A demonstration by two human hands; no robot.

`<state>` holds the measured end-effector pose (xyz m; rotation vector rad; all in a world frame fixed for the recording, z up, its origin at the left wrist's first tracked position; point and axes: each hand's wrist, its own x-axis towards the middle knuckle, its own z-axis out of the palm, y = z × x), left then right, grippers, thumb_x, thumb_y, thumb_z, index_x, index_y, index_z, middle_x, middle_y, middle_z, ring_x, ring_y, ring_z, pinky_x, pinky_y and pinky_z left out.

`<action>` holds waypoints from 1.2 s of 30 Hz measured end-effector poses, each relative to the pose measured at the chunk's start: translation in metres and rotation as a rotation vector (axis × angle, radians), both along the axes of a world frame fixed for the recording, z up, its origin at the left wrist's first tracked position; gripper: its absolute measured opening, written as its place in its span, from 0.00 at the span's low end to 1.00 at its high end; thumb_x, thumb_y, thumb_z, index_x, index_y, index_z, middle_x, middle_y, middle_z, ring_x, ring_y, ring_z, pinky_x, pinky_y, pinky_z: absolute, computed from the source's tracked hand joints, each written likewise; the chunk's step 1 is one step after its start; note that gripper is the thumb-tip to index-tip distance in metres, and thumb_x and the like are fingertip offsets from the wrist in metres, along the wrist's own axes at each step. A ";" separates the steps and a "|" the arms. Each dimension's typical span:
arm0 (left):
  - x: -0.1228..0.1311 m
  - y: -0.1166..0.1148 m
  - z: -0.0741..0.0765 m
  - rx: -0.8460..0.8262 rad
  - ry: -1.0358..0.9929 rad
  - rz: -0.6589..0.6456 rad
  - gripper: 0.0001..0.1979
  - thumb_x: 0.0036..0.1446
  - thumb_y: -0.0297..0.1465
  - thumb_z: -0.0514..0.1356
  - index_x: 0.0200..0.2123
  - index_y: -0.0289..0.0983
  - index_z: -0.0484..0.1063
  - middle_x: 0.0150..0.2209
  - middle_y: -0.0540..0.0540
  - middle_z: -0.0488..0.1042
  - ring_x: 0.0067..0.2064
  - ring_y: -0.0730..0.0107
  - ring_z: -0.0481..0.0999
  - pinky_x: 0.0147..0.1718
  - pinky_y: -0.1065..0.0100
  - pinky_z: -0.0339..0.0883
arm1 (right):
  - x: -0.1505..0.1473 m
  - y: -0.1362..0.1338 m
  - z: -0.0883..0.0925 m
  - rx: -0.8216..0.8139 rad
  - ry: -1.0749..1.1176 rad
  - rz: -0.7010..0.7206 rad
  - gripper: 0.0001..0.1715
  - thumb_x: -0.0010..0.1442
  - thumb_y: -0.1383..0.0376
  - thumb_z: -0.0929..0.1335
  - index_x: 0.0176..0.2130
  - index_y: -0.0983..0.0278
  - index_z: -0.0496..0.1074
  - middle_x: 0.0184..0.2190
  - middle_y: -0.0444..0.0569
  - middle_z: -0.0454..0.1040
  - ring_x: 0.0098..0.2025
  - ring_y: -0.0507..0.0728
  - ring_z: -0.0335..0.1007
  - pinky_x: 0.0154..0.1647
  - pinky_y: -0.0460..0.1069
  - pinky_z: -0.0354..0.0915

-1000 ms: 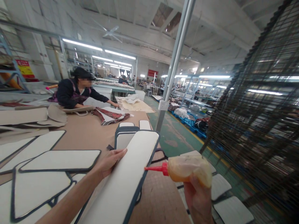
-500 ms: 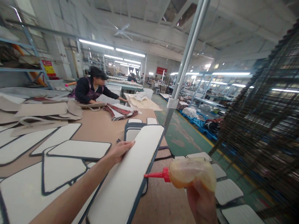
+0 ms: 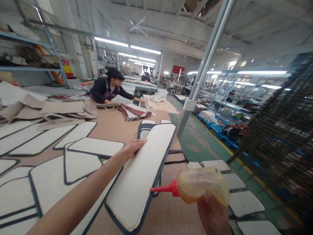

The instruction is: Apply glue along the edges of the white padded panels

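My left hand [image 3: 135, 147] grips a long white panel with a dark blue border [image 3: 144, 173] by its left edge, thumb on the white face. The panel is tilted above the table. In my right hand [image 3: 212, 212] is a clear squeeze bottle of amber liquid [image 3: 202, 184], lying on its side. Its red nozzle [image 3: 162, 188] points left, and the tip touches or nearly touches the panel's right border. A thin shiny yellowish line shows along parts of that border. My right fingers are partly hidden behind the bottle.
Similar bordered panels [image 3: 95, 146] cover the brown table [image 3: 110, 125] at left. More panels [image 3: 245, 202] lie at lower right. Beige pieces [image 3: 61, 109] are heaped at back left. A co-worker [image 3: 110, 86] leans over the far side. A metal post [image 3: 202, 65] stands beyond the table, near wire racks [image 3: 281, 130].
The nozzle tip has shifted down along the panel's right border towards its near end. The view has swung a little left, and the panel's lower end now shows. Both hands keep their holds.
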<state>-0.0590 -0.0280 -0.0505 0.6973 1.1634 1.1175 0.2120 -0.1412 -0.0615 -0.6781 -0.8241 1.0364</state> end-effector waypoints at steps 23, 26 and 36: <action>-0.022 0.014 -0.002 -0.001 0.028 0.216 0.11 0.48 0.32 0.68 0.20 0.32 0.73 0.17 0.47 0.76 0.19 0.69 0.73 0.21 0.70 0.69 | 0.009 -0.009 -0.035 -0.156 0.003 0.252 0.18 0.49 0.55 0.75 0.41 0.57 0.77 0.35 0.52 0.80 0.37 0.65 0.78 0.41 0.59 0.74; -0.019 0.014 -0.003 0.023 0.057 0.252 0.10 0.50 0.31 0.67 0.21 0.32 0.74 0.17 0.47 0.77 0.19 0.70 0.73 0.20 0.72 0.68 | -0.002 0.008 -0.011 -0.141 0.084 0.085 0.22 0.49 0.53 0.75 0.45 0.55 0.75 0.36 0.48 0.80 0.38 0.63 0.77 0.41 0.57 0.73; 0.016 -0.004 0.003 0.129 0.135 0.025 0.16 0.43 0.39 0.69 0.32 0.33 0.78 0.24 0.45 0.81 0.25 0.63 0.77 0.26 0.69 0.70 | -0.012 0.085 0.017 0.070 0.003 -0.223 0.31 0.36 0.62 0.79 0.41 0.60 0.73 0.36 0.45 0.76 0.38 0.59 0.72 0.44 0.54 0.70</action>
